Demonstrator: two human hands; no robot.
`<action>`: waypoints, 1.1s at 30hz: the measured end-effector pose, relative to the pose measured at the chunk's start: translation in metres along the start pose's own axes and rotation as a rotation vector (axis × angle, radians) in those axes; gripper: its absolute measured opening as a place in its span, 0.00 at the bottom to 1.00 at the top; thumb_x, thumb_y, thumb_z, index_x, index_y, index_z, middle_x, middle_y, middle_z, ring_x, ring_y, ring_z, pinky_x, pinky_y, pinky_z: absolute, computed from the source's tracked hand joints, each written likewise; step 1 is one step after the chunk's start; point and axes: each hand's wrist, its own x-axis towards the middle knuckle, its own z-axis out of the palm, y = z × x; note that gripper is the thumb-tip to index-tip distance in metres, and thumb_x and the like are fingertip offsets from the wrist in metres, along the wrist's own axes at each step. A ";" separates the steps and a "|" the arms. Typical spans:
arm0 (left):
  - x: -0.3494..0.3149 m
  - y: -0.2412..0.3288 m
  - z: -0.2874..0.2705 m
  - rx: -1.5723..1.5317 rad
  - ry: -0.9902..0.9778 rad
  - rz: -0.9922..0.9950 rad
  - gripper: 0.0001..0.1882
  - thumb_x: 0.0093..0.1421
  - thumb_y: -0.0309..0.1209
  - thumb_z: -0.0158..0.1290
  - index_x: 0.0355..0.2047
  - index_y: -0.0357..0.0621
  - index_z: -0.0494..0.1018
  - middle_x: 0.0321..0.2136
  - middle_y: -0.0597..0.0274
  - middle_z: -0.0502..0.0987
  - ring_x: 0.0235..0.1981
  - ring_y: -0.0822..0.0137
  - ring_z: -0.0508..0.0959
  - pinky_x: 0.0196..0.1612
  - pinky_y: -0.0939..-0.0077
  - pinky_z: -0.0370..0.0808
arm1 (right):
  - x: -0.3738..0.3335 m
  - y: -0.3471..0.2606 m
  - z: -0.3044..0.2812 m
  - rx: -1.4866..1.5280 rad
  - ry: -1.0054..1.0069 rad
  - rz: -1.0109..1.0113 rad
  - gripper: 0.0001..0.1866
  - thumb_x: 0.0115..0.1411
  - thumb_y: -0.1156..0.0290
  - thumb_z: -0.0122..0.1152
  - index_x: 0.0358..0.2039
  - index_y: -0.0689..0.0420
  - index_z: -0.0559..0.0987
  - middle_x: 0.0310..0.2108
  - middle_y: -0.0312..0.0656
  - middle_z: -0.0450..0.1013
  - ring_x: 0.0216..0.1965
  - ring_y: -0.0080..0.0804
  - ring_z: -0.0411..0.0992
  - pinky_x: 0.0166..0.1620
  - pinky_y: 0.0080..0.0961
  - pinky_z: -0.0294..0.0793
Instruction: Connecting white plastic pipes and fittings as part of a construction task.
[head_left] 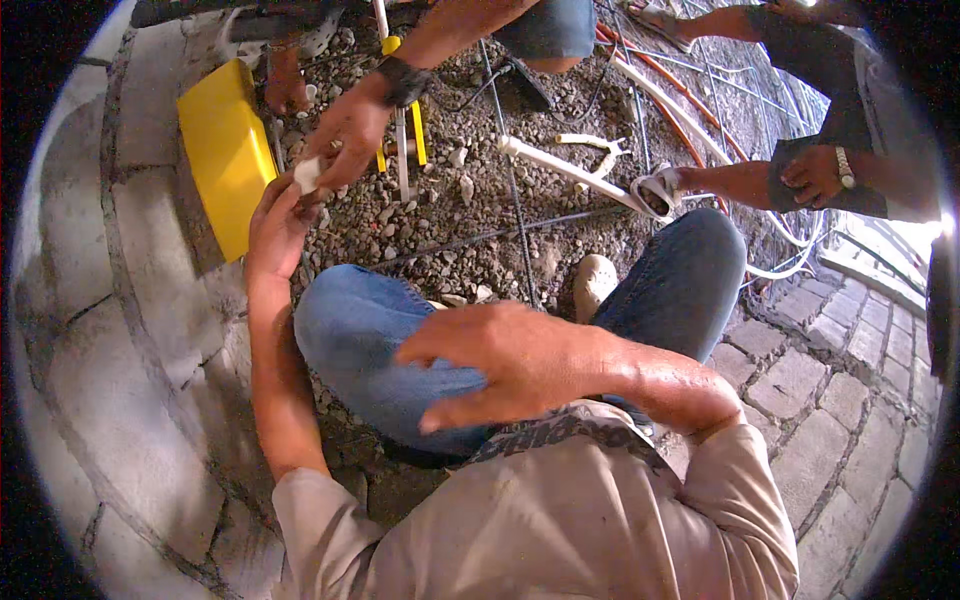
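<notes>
White piece (307, 176) in head view: between left hand (276, 230) and co-worker's hand (352, 128), just right of yellow panel (222, 160), over gravel (440, 228). Cannot tell if gripped by left hand. Right hand (510, 355) wide and loosely spread, above jeans (345, 315).

One small white piece (308, 176), short and blocky in outline, is showing at the meeting point of the left hand (277, 232) and a co-worker's hand (347, 132). Fingers are covering parts of its surface, so its full shape is remaining unclear. It is sitting at a tilt above the gravel, just beside the left fingertips, with the co-worker's fingers touching it. Which hand is carrying its weight is not showing.
</notes>
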 end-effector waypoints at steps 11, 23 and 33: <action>-0.057 0.039 0.024 0.431 0.064 0.141 0.14 0.71 0.32 0.53 0.54 0.42 0.73 0.45 0.60 0.82 0.43 0.70 0.80 0.45 0.74 0.76 | -0.019 0.172 -0.070 -0.792 -0.117 0.896 0.38 0.55 0.61 0.68 0.65 0.58 0.68 0.46 0.56 0.81 0.48 0.50 0.81 0.47 0.49 0.82; -0.240 0.042 -0.030 0.846 -0.236 -0.401 0.49 0.51 0.29 0.72 0.70 0.43 0.58 0.58 0.59 0.72 0.60 0.63 0.73 0.64 0.62 0.69 | 0.035 0.358 -0.079 -0.269 0.507 -0.081 0.19 0.61 0.65 0.68 0.53 0.49 0.80 0.54 0.42 0.78 0.56 0.39 0.76 0.60 0.38 0.75; -0.263 -0.040 -0.046 0.772 -0.160 -0.514 0.57 0.48 0.33 0.76 0.72 0.43 0.53 0.62 0.55 0.70 0.60 0.60 0.72 0.58 0.61 0.75 | -0.048 0.050 -0.066 -0.636 0.137 0.587 0.32 0.61 0.62 0.65 0.66 0.51 0.69 0.38 0.53 0.80 0.40 0.56 0.80 0.45 0.50 0.78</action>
